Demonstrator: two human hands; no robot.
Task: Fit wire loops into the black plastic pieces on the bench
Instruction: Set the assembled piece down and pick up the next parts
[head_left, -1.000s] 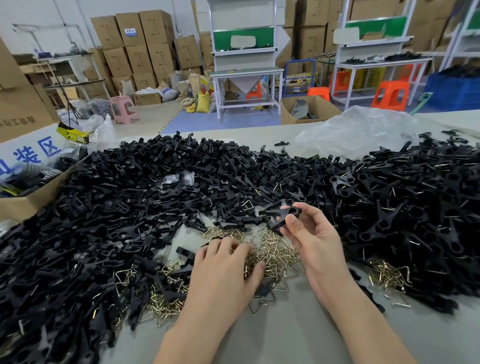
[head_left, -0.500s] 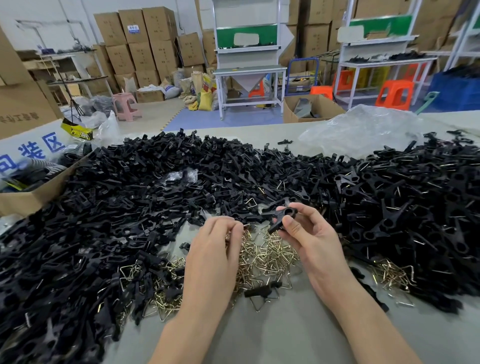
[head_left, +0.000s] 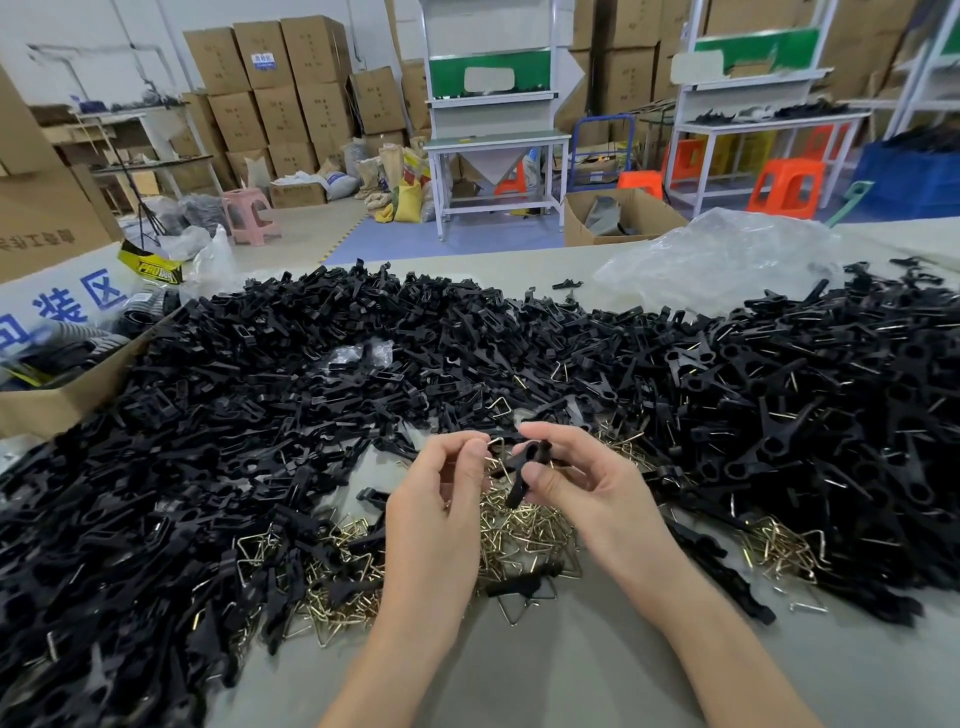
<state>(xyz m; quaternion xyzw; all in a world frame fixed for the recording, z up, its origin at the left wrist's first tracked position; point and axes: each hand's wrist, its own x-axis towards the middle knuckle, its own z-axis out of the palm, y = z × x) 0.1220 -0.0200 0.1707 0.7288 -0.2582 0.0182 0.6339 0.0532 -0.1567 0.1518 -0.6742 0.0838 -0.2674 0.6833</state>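
Both hands are up over the bench (head_left: 519, 686), right in the middle. The left hand (head_left: 434, 499) pinches a wire loop (head_left: 495, 446) between thumb and fingers. The right hand (head_left: 592, 488) has its fingers curled round a black plastic piece (head_left: 522, 467), held tilted, its top end just beside the loop; whether they touch, I cannot tell. Below them lies a heap of brass-coloured wire loops (head_left: 524, 527). A huge pile of black pieces (head_left: 260, 426) spreads left and right across the bench. A clear plastic bag (head_left: 722, 260) sits at the far edge, a cardboard box (head_left: 57, 400) at the left.
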